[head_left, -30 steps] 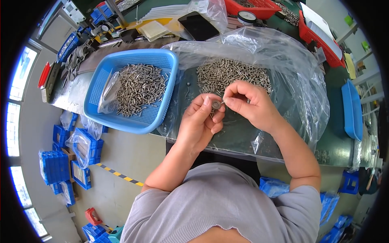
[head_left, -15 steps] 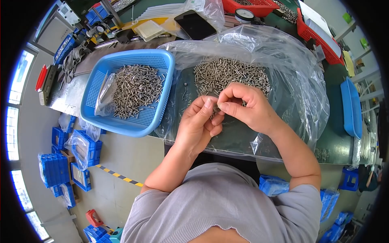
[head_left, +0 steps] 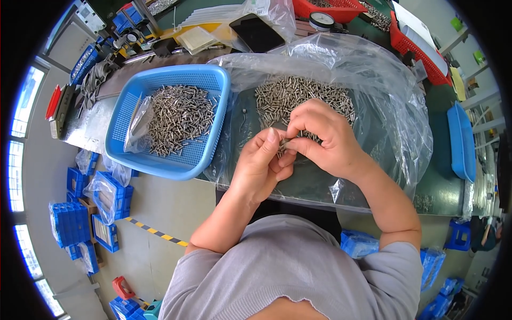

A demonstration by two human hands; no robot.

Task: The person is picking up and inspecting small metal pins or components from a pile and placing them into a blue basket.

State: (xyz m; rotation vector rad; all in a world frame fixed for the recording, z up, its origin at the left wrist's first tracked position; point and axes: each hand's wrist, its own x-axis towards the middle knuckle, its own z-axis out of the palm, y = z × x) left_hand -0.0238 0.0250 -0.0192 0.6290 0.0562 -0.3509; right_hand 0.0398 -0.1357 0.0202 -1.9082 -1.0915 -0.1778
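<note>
Both hands — left hand [head_left: 261,168], right hand [head_left: 322,138] — pinching small metal pin [head_left: 285,143] over clear bag [head_left: 384,101].

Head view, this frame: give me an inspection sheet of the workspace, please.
Surface: green bench under a clear plastic sheet.
Job's things: pile of small metal pins on the sheet; more in the blue basket.
Clutter: red trays, round gauge, black tablet.
Hands: left hand and right hand pinch one small pin together.
Cables: nothing seen.
Surroundings: blue bins on the floor.
</note>
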